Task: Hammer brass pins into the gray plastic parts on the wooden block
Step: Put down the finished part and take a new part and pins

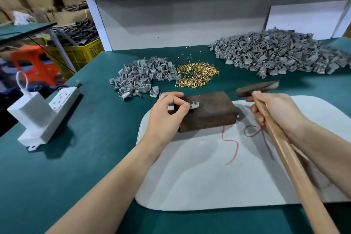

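now left hand [167,114] pinches gray part [193,105], right hand [273,109] grips hammer [284,146]

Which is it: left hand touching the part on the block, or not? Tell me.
Touching. The head view shows the left hand pinching one end of the part between thumb and forefinger, on top of the block.

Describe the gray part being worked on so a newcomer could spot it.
Find the white mat at the near middle of the green table; a dark wooden block sits on its far-left corner. On the block's top, the left hand pinches a single gray part, the only one not in a pile.
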Demonstrator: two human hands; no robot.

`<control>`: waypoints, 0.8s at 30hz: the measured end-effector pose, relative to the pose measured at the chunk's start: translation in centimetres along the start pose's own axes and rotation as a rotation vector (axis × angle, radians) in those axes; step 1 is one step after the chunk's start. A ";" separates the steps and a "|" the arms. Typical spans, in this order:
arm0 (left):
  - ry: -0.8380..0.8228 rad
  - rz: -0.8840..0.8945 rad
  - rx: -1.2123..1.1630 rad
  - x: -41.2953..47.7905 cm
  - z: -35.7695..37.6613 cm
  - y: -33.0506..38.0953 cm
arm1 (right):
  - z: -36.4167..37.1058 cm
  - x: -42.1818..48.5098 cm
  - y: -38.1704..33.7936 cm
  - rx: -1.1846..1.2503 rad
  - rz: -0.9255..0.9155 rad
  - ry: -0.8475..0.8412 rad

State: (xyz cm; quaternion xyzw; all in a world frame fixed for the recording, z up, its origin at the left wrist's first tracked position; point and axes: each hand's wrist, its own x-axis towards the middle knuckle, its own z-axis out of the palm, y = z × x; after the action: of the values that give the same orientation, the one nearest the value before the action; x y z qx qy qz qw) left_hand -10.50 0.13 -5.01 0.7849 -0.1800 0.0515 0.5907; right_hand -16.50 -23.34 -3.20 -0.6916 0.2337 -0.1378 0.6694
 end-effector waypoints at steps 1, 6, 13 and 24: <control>-0.017 -0.018 0.006 0.2 -0.3 0.0 | 0.1 -0.1 0.1 -0.005 -0.020 0.015; 0.065 -0.136 -0.031 4.0 -2.4 1.8 | 0.5 -0.3 0.4 0.030 -0.057 0.025; -0.325 -0.251 -0.434 15.0 6.3 10.0 | 0.0 0.1 0.9 0.084 -0.098 -0.017; -0.474 0.039 0.958 19.7 7.9 0.8 | -0.1 0.5 1.3 0.101 -0.126 -0.032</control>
State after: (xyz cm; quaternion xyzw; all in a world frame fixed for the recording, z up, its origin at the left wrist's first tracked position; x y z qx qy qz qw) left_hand 6.48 -11.88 -0.88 0.9533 -0.2793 -0.0399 0.1081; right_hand -16.33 -23.65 -4.55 -0.6724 0.1717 -0.1802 0.6971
